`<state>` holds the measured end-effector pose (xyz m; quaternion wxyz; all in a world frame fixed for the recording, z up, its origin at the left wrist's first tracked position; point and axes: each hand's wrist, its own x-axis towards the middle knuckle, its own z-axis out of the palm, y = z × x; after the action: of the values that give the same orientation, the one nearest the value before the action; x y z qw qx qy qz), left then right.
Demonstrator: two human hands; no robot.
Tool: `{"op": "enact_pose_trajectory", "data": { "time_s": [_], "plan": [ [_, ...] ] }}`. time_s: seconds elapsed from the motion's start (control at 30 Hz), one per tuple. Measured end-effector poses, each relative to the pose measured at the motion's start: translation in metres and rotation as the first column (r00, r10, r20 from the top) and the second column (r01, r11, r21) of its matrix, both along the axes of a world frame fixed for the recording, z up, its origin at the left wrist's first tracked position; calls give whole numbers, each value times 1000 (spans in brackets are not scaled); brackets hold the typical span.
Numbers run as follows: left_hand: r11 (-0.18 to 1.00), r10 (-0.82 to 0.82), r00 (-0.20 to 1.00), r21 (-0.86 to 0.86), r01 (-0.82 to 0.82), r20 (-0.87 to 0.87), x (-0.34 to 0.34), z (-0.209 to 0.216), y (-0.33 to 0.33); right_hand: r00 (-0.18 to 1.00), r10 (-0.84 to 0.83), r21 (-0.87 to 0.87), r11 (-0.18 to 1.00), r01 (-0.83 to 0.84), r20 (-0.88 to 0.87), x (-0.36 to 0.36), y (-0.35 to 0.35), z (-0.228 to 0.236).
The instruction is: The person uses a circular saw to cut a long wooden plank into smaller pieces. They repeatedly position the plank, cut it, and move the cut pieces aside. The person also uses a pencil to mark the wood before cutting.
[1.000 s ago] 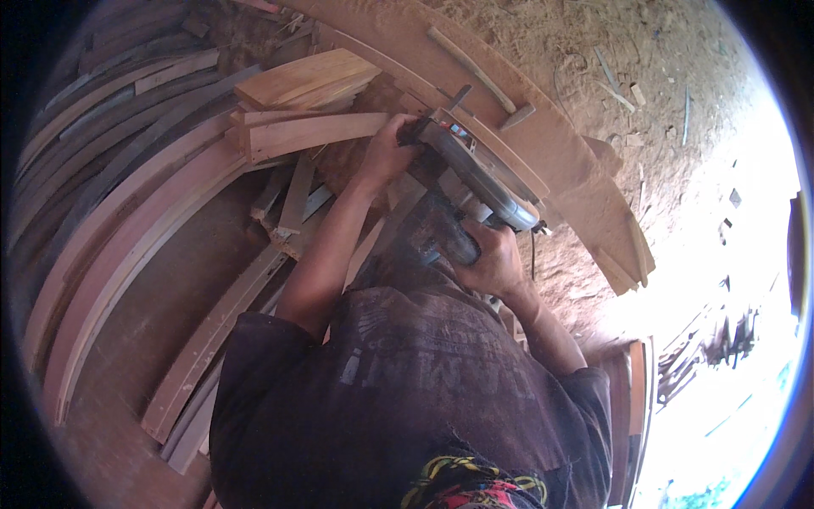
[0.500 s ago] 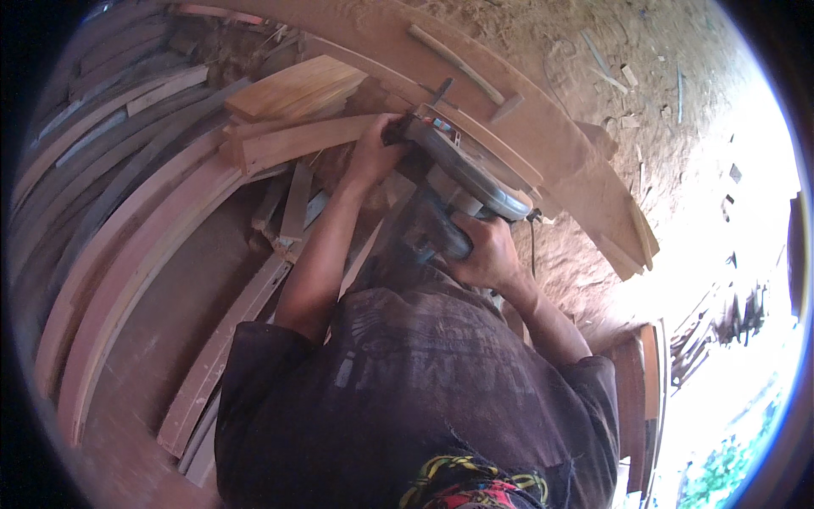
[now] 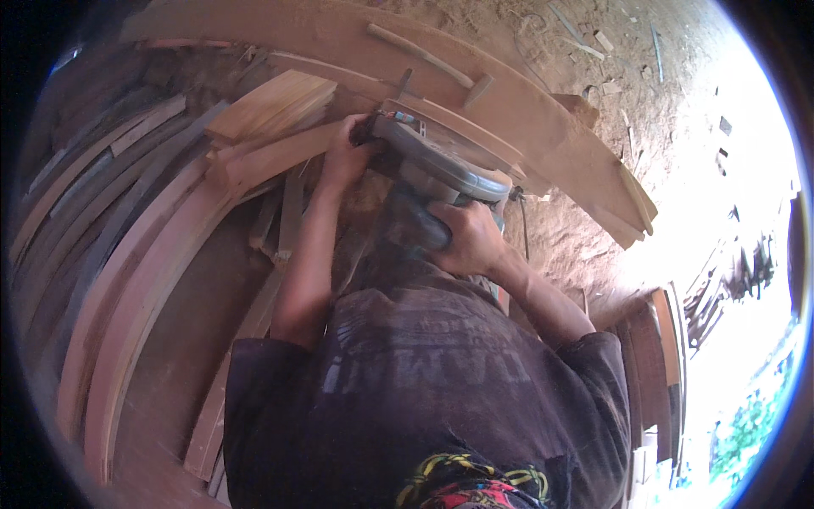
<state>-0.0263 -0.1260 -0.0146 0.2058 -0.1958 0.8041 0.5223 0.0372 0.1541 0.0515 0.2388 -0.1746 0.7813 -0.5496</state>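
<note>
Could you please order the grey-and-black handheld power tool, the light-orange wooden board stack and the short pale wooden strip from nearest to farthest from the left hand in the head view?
1. Power tool: the left hand holds its left end.
2. Board stack: up and left of the hand.
3. Wooden strip: farther left, beyond the stack.

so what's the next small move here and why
Probably a slight, steady guiding of the power tool with both hands: the left hand grips its left end, the right hand its handle, and the hammer lies apart, beyond it.
</note>
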Motion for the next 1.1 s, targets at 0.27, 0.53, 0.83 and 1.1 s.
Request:
{"op": "enact_pose_trajectory", "data": {
  "time_s": [0.27,0.53,0.83,1.1],
  "plan": [
    [998,52,996,40,-55,74,-1,-1,-8,997,43,20,999,-44,71,-6,-3,3],
    [998,47,995,24,-49,87,-10,11,-3,999,46,25,999,-46,28,-9,-7,4],
    [996,36,998,81,-40,51,-4,-15,-20,997,37,14,999,-38,67,-10,-7,2],
    [986,33,997,162,-43,66,-7,-16,-25,996,49,24,998,-51,80,-13,-10,3]
  ]
}}
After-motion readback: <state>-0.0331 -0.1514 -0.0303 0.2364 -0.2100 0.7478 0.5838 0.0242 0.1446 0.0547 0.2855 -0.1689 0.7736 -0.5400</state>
